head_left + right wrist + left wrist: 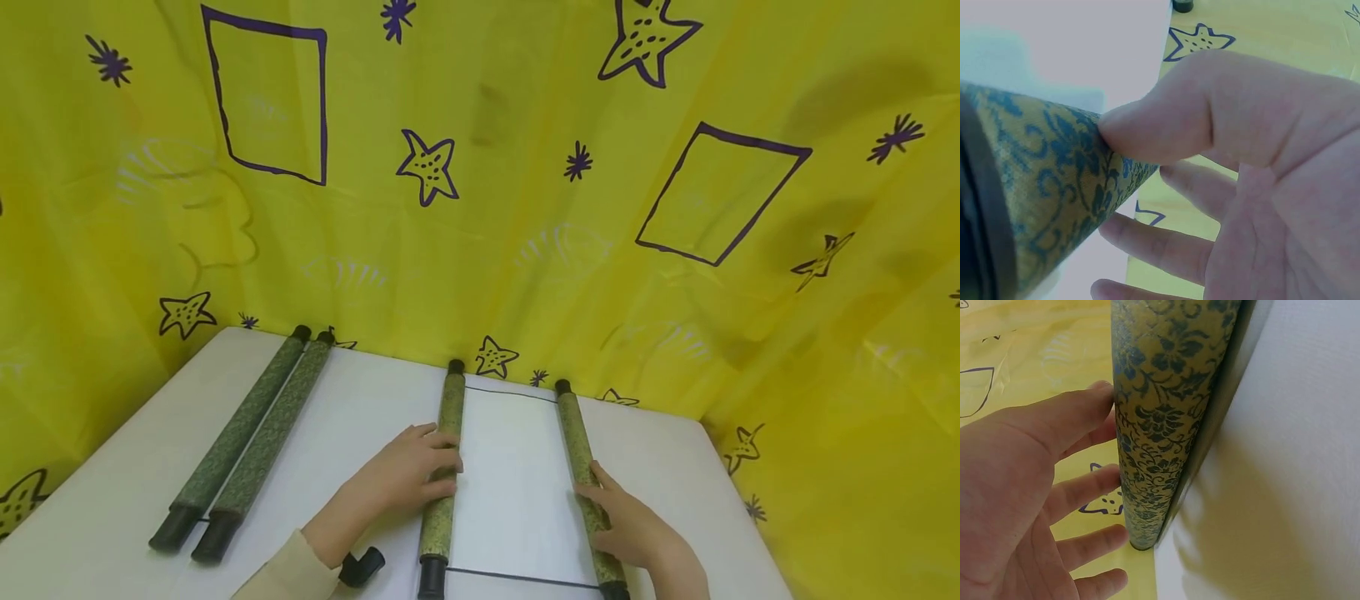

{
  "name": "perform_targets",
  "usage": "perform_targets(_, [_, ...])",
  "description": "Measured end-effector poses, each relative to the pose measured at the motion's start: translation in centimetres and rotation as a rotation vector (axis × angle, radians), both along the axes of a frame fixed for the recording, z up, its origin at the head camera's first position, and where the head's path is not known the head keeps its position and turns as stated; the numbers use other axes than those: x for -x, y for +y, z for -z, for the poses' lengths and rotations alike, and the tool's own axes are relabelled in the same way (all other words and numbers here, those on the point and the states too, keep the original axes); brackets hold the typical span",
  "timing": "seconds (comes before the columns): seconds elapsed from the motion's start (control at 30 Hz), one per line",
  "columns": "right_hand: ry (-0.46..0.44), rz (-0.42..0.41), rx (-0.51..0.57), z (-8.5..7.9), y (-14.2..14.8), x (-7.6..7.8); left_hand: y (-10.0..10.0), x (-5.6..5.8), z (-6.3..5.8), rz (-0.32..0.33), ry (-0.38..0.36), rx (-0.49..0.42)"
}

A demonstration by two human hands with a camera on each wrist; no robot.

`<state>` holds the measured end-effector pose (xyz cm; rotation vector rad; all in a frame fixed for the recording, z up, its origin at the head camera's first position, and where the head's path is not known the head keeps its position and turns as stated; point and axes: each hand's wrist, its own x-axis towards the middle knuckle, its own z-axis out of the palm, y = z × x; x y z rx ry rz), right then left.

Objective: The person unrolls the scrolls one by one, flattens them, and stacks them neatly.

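A scroll lies partly unrolled on the white table, its white sheet (510, 492) spanning two yellow-green rolls with dark ends. My left hand (416, 467) touches the left roll (452, 400) with thumb and fingers. That roll shows a blue floral pattern in the left wrist view, where the left hand's fingers (1088, 547) look fairly straight. On the right roll (573, 429) rests my right hand (626, 521). In the right wrist view its thumb lies against the patterned right roll (1054, 162), the fingers extended beside it. The rolls' far sides are hidden.
Two darker green rolls (240, 429) lie side by side at the left of the white table (367, 392). A black bent piece (363, 567) sits by my left sleeve. Behind and beside the table hangs a yellow curtain (480, 275) with stars.
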<state>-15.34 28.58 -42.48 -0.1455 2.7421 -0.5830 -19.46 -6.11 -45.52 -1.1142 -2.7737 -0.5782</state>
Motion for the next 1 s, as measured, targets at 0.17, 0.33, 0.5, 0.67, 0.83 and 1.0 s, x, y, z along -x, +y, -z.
perform_targets(0.17, [0.017,-0.006,-0.007,-0.1,0.1,-0.1,-0.2,0.1,0.1,-0.018,0.006,-0.001])
perform_targets(0.33, [0.012,0.005,-0.016,-0.2,0.3,0.0,-0.2,0.2,0.0,-0.028,-0.022,0.002])
perform_targets(0.5, [0.004,0.008,-0.025,0.0,0.4,0.1,-0.4,0.3,0.3,-0.015,-0.009,-0.009])
perform_targets(0.67, [0.014,0.008,-0.008,0.1,0.3,0.0,-0.7,0.5,0.5,-0.015,-0.004,-0.003])
perform_targets(0.83, [0.018,0.007,-0.007,0.0,0.4,0.0,-1.0,0.6,0.2,-0.039,-0.031,0.007])
perform_targets(1.0, [0.024,0.021,-0.013,0.0,0.7,0.0,-1.1,0.7,-0.2,-0.050,-0.036,0.003])
